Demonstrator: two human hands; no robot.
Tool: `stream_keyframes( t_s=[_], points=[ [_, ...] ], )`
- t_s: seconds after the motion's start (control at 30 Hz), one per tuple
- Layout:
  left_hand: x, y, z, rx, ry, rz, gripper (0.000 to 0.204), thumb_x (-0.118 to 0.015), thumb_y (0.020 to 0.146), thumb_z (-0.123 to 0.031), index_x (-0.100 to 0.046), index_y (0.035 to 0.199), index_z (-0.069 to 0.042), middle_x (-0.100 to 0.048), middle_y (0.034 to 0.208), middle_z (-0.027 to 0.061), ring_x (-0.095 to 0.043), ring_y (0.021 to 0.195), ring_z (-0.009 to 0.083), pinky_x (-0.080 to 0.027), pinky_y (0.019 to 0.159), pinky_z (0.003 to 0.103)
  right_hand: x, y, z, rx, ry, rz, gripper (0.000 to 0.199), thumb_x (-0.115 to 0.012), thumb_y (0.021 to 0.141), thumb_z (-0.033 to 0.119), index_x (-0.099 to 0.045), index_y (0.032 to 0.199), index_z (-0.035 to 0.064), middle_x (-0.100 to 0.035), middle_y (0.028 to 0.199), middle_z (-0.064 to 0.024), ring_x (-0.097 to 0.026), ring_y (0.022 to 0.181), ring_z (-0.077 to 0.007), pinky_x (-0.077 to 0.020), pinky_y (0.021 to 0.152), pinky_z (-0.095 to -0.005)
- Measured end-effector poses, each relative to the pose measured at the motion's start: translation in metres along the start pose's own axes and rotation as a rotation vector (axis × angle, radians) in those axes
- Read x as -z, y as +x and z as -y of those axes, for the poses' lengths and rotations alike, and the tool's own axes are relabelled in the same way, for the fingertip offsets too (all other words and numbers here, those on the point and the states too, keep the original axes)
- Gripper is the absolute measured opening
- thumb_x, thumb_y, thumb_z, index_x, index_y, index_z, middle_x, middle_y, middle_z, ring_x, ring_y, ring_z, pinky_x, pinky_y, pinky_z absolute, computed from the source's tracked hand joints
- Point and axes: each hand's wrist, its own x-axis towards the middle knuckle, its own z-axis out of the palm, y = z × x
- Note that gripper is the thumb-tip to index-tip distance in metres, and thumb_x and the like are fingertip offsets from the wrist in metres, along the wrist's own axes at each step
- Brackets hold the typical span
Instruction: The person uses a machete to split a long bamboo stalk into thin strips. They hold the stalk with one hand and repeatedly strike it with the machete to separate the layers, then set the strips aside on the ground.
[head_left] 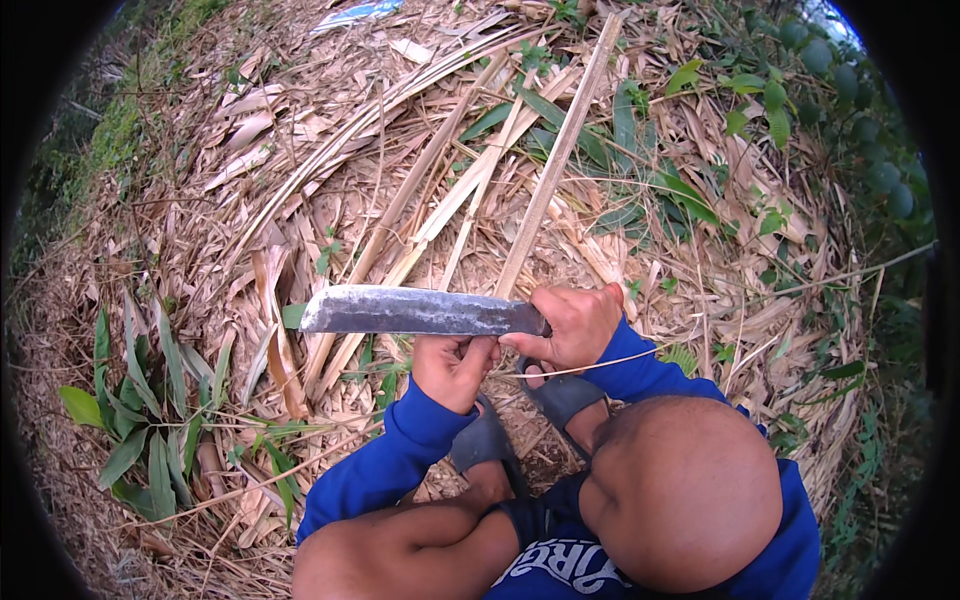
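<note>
A machete [420, 312] with a broad, worn grey blade lies crosswise in front of me, its squared tip to the left. My right hand [575, 322] is closed around the handle end, with the thumb along the near side. Just below the blade, my left hand [448, 370] is closed in a pinch, partly hidden by the metal. From its fingers a thin pale plant strip [600, 365] runs out to the right, passing under my right hand. The pinched part of the strip is hidden.
Long split canes [560, 160] lie lengthwise ahead of me on dry leaf litter [300, 160]. Green leafy plants [150, 420] grow at the left, with denser foliage [870, 120] at the right. My bent knees [690, 490] and dark sandals [485, 440] are close below my hands.
</note>
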Motion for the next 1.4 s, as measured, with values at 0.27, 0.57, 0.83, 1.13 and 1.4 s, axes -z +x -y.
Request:
stream_keyframes(
  t_s=[0.27, 0.57, 0.83, 1.13, 1.4],
  points=[
    [-0.001, -0.006, -0.012, 0.116, -0.018, -0.028, 0.026, -0.061, 0.096, -0.014, -0.065, 0.076, 0.003, -0.057, 0.057, -0.0001, -0.047, 0.050, 0.0041, -0.036, 0.046, 0.022, 0.003, 0.000, -0.004, -0.010, -0.031, 0.003, 0.061, -0.060, 0.076, 0.072, -0.056, 0.068, 0.0116, -0.057, 0.057, -0.0074, -0.061, 0.051, -0.0270, -0.0405, 0.046, -0.0399],
    [0.001, -0.015, -0.015, 0.190, -0.048, -0.037, 0.030, -0.061, 0.097, -0.019, -0.065, 0.077, 0.002, -0.057, 0.060, 0.0001, -0.046, 0.051, 0.0033, -0.036, 0.045, 0.021, 0.002, -0.001, -0.006, 0.013, -0.047, 0.014, 0.061, -0.060, 0.075, 0.073, -0.056, 0.068, 0.0119, -0.058, 0.057, -0.0071, -0.062, 0.052, -0.0260, -0.0403, 0.046, -0.0397],
    [0.011, -0.018, -0.021, 0.221, -0.032, -0.008, 0.021, -0.060, 0.097, -0.015, -0.067, 0.095, 0.005, -0.059, 0.066, 0.0000, -0.046, 0.053, 0.0026, -0.037, 0.046, 0.020, 0.006, 0.002, -0.009, 0.012, -0.055, 0.037, 0.056, -0.065, 0.076, 0.066, -0.059, 0.069, 0.0114, -0.060, 0.058, -0.0077, -0.062, 0.053, -0.0265, -0.0435, 0.047, -0.0398],
    [0.042, -0.047, -0.004, 0.216, -0.058, 0.031, 0.017, -0.056, 0.098, -0.008, -0.065, 0.103, 0.005, -0.057, 0.067, 0.0013, -0.043, 0.050, 0.0034, -0.032, 0.044, 0.019, 0.019, 0.008, -0.067, -0.240, -0.102, 0.032, 0.053, -0.060, 0.086, 0.059, -0.061, 0.075, 0.0069, -0.061, 0.062, -0.0161, -0.063, 0.060, -0.0366, -0.0488, 0.054, -0.0452],
    [0.083, -0.110, 0.029, 0.391, 0.050, 0.122, 0.021, -0.059, 0.096, -0.010, -0.068, 0.108, 0.004, -0.059, 0.069, 0.0004, -0.047, 0.055, 0.0029, -0.036, 0.048, 0.019, 0.061, 0.008, -0.174, -0.458, -0.098, -0.431, 0.063, -0.051, 0.093, 0.058, -0.064, 0.077, -0.0008, -0.056, 0.057, -0.0174, -0.055, 0.050, -0.0371, -0.0422, 0.052, -0.0436]
  ],
)
